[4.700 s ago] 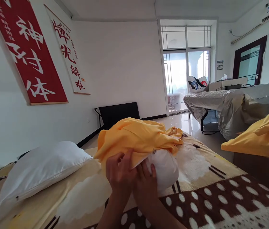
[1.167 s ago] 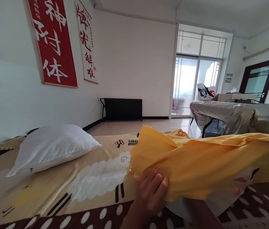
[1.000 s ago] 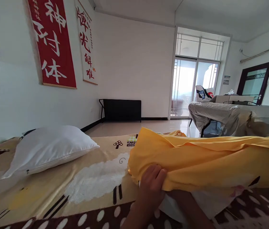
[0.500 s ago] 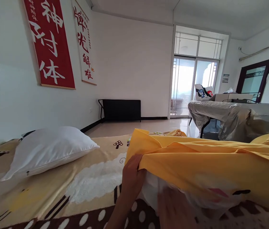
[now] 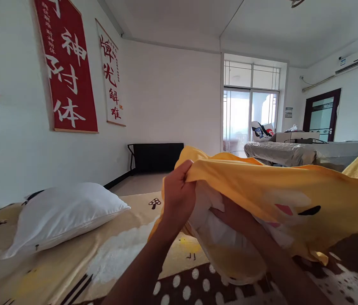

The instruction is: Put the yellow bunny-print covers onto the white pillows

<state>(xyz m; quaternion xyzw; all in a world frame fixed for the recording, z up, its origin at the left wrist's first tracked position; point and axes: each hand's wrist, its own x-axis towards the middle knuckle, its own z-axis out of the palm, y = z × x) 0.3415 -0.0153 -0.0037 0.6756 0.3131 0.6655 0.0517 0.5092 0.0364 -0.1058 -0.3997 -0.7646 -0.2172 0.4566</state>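
Note:
My left hand (image 5: 180, 190) is closed on the edge of a yellow fabric cover (image 5: 242, 173), which looks like a pillowcase or quilt cover with a printed animal face. It holds that edge raised at the cover's open end. My right hand (image 5: 234, 214) reaches in under the raised cloth. Its thumb lies against a whitish, partly sheer inner piece (image 5: 226, 248), while the other fingers are mostly hidden by the cloth. The inner piece bulges out below the cover, between my forearms; I cannot tell whether it is a filling or a lining.
Beneath everything lies a beige and brown patterned blanket (image 5: 185, 271). A white pillow (image 5: 74, 216) rests on it at the left. A folded black frame (image 5: 158, 156) leans on the far wall. At the right stands a plastic-covered table (image 5: 277, 153) bearing boxes.
My left hand has lifted the cover's edge higher. My right hand has moved up from the lower front into the opening under the cloth. More of the whitish inner piece shows. The view has tilted upward.

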